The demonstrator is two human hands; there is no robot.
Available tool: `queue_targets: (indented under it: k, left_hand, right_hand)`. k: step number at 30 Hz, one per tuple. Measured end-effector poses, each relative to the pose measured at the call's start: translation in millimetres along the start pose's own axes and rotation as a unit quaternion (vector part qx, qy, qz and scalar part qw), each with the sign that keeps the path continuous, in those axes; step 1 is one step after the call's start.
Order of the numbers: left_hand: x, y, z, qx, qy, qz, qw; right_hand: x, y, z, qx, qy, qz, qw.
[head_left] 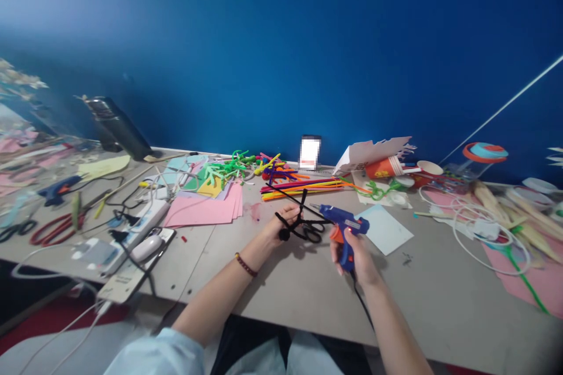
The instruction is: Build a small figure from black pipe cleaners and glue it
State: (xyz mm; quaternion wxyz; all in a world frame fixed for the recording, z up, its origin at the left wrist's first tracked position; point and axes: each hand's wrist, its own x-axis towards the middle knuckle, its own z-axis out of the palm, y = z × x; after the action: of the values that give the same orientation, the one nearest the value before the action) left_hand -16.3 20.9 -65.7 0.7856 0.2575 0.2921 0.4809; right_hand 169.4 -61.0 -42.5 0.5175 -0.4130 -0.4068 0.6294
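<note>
My right hand (358,258) is wrapped round the handle of a blue glue gun (349,221) with an orange trigger; its nozzle points left. In my left hand (281,224) is a figure of bent black pipe cleaners (291,224), held between the fingers. The nozzle is close to the figure's limbs; whether they touch I cannot tell. Black-handled scissors (313,231) lie on the table just behind the figure, partly covered by it. A black cord (363,304) runs down from the glue gun over the table's front edge.
Loose coloured pipe cleaners (308,186) lie behind my hands, near a propped phone (310,152). Pink paper (202,211) and a white power strip (136,234) are on the left. A pale paper square (385,228) and a coiled white cable (461,246) lie right.
</note>
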Motion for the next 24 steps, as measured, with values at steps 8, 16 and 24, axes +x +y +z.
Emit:
queue_targets:
  k: [8,16,24]
  left_hand:
    - [-4.1,1.4,7.7,0.018,-0.016,0.014,1.0]
    - [-2.5,0.2,4.4,0.025,-0.02,0.011,0.999]
    - [-5.1,1.6,7.0,0.025,-0.009,0.008,1.0]
  right_hand:
    - [2.5,5.4,0.8,-0.051,-0.006,0.003,0.999]
    - [1.4,2.7,2.1,-0.085,0.01,0.003,0.996]
    - [2.2,4.7,-0.9,-0.103,0.014,0.001,0.995]
